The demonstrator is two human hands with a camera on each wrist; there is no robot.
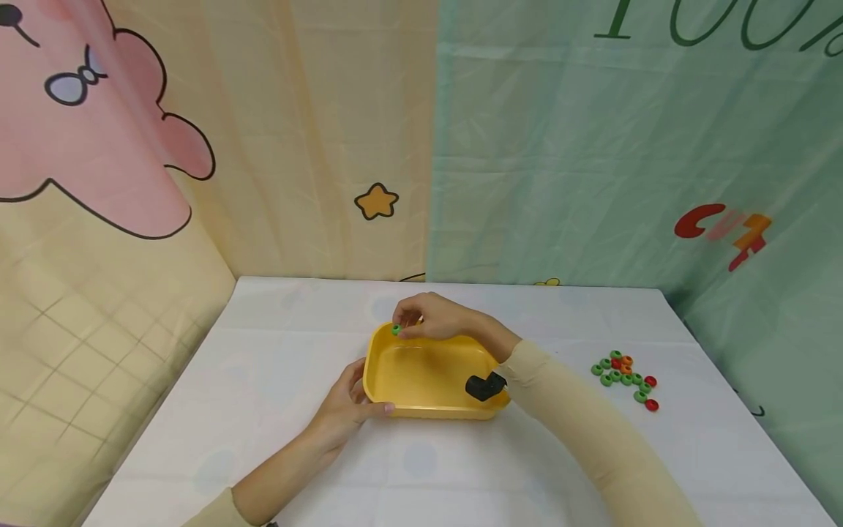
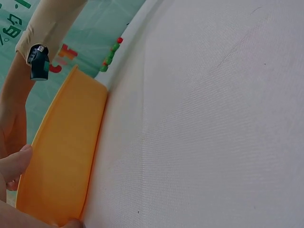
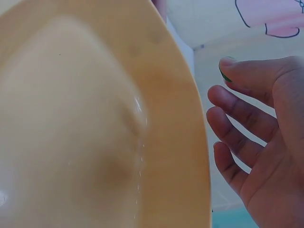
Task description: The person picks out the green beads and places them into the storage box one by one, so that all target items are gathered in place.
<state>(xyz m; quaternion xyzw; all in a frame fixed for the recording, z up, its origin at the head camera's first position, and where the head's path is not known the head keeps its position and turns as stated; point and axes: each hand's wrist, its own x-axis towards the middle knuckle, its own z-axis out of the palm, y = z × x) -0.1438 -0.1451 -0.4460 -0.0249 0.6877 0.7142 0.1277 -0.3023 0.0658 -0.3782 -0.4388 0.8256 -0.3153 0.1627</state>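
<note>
A shallow yellow tray (image 1: 428, 373) stands on the white table. At its left end my left hand (image 1: 345, 410) grips the rim and wall, the thumb over the near corner; in the left wrist view the thumb (image 2: 16, 164) lies on the rim. Over the far left corner of the tray, my right hand (image 1: 435, 316) pinches a green bead (image 1: 396, 330) between thumb and index finger. Only a sliver of that green bead (image 3: 225, 76) shows in the right wrist view, where the other fingers are loosely bent. The visible part of the tray floor holds no beads.
On the right of the table lies a loose group of green, red and orange beads (image 1: 626, 378). A black wrist camera (image 1: 485, 386) on the right sleeve covers part of the tray's right end. Printed curtains (image 1: 329, 146) hang behind the table (image 1: 263, 351).
</note>
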